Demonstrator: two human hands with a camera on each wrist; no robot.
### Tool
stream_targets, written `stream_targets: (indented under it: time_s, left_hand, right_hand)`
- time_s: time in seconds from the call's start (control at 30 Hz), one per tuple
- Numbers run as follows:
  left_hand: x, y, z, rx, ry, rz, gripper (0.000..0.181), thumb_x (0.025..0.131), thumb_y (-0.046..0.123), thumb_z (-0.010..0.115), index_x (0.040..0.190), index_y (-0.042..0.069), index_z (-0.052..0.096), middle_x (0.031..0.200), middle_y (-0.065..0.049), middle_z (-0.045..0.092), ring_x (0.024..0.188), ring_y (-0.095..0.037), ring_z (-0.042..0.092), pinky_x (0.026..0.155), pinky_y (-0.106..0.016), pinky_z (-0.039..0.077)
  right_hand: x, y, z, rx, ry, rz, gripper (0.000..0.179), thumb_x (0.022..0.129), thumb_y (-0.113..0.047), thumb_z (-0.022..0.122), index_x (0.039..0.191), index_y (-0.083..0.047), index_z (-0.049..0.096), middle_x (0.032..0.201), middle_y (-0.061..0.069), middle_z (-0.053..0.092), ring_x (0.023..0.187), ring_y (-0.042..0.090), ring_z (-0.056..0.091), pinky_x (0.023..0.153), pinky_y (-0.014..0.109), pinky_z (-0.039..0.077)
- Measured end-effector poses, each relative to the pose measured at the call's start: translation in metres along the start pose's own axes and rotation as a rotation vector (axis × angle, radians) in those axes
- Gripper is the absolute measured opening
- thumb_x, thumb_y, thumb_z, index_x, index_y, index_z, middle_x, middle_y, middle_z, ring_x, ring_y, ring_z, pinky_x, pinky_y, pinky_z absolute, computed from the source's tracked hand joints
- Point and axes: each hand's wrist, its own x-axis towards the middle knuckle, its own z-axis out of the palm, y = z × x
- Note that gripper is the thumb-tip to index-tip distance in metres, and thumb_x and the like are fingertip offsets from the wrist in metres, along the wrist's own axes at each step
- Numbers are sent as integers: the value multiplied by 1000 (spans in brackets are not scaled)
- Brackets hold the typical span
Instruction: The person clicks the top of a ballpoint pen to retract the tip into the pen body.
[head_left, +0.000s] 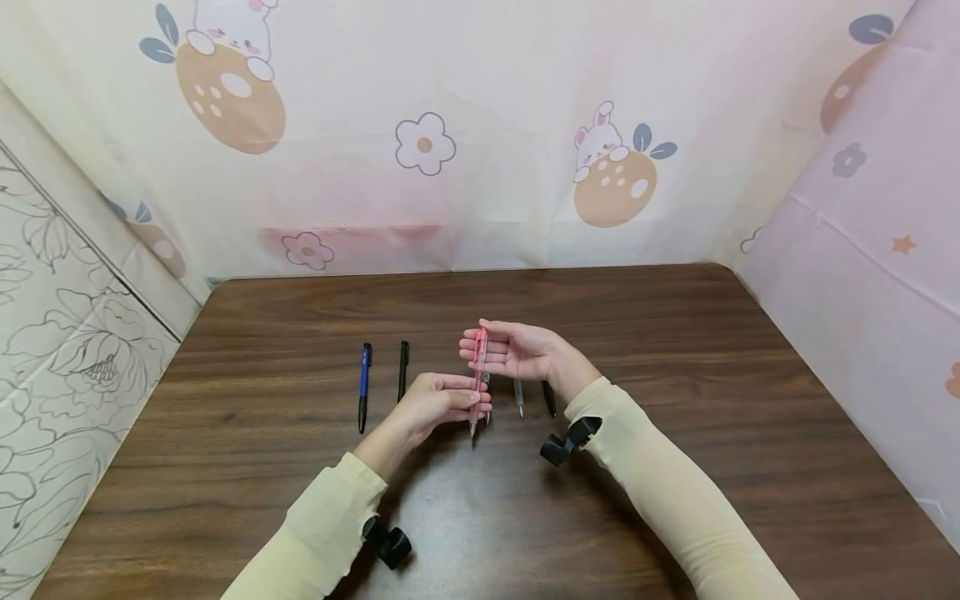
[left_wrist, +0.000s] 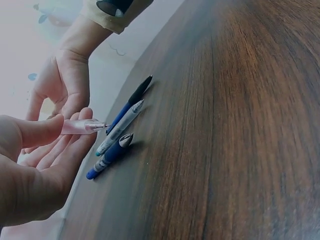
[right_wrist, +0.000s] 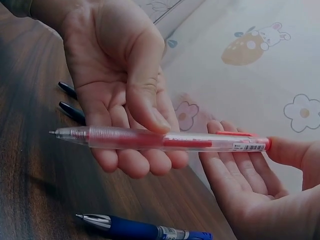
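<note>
My left hand pinches a clear ballpoint pen with a red refill between thumb and fingers, around the front half of its barrel. The writing point is out. At the pen's other end, my right hand has its thumb on the red push button. The right fingers lie straight behind the barrel, beside the red clip. Both hands are above the table, the pen slanting across them in the head view. Just beneath lies a blue pen with a silver tip, mostly hidden by the hands in the head view.
On the brown wooden table, a blue-and-black pen and a black pen lie to the left. A clear pen and a dark pen lie partly under the right hand. A patterned curtain hangs behind the table.
</note>
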Motion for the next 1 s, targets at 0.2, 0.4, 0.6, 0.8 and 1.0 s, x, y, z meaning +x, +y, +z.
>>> stream_targets:
  time_s: [0.2, 0.4, 0.6, 0.8, 1.0]
  left_hand:
    - [-1, 2, 1, 0, 12, -3, 30, 91, -5, 57, 119, -16, 58, 110, -29, 68, 85, -17, 72, 86, -37, 59]
    - [-2, 4, 2, 5, 7, -16, 32, 91, -4, 58, 120, -16, 57, 109, -27, 69, 86, -17, 73, 87, -37, 59]
    - [0, 5, 2, 3, -2, -17, 33, 91, -4, 57, 121, -17, 56, 109, -27, 69, 82, -16, 72, 86, -36, 59]
    - [2, 4, 0, 7, -10, -10, 32, 91, -6, 56, 121, -18, 55, 112, -30, 67, 79, -14, 71, 83, -36, 60]
    - [2, 5, -3, -7, -30, 7, 31, 91, -6, 56, 120, -18, 56, 107, -27, 70, 78, -14, 71, 83, -36, 60]
  right_hand:
    - [1, -1, -2, 16, 18, -5, 51, 103, -27, 43, 146, -1, 35, 98, 7, 75, 92, 17, 72, 83, 29, 59]
    - [0, -1, -4, 31, 37, -23, 37, 102, -24, 45, 131, -2, 53, 94, 8, 75, 90, 18, 72, 82, 31, 60]
    - [-1, -2, -3, 34, 40, -30, 30, 102, -23, 45, 98, -5, 69, 93, 8, 75, 89, 18, 73, 80, 30, 60]
    - [0, -3, -3, 44, 53, -25, 27, 102, -21, 46, 106, -4, 66, 94, 9, 76, 89, 19, 73, 81, 29, 60]
    - [0, -3, -3, 43, 43, -22, 30, 103, -21, 44, 100, -5, 69, 94, 8, 75, 90, 18, 73, 81, 29, 60]
